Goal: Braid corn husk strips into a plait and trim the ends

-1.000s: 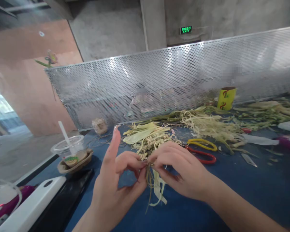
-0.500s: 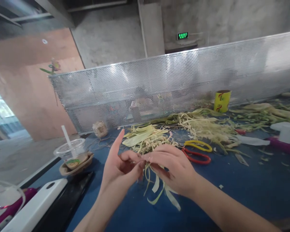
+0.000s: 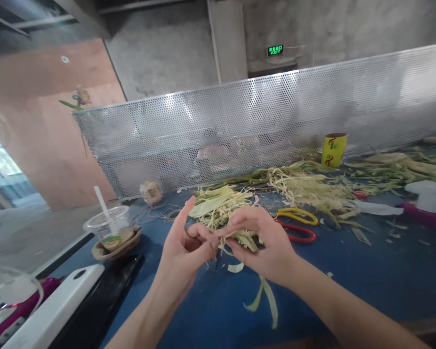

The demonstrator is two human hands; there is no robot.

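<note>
My left hand [image 3: 183,249] is pinched closed, thumb against bent fingers, with the index finger pointing up. Its fingertips meet those of my right hand [image 3: 267,245] over the blue table. Between the right thumb and fingers lies a small bundle of pale green husk strips [image 3: 247,239]; the ends at the fingertips are too small to make out. Just behind my hands is a pile of husk strips [image 3: 218,203], partly hidden by them. Loose strips [image 3: 271,300] lie in front of the right hand. Scissors [image 3: 297,237] with red and yellow handles rest right of it.
A perforated metal screen [image 3: 232,121] runs along the back, with a person dimly visible behind. Left are a plastic cup [image 3: 112,225], twine ball [image 3: 150,192] and white power bank-like slab [image 3: 58,305]. Right are a yellow roll [image 3: 334,150], more husks [image 3: 312,186] and a blade [image 3: 361,236].
The right hand's fingers have lifted and the bundle now shows between them. The long strips that hung below the hands are gathered up or lie apart on the table.
</note>
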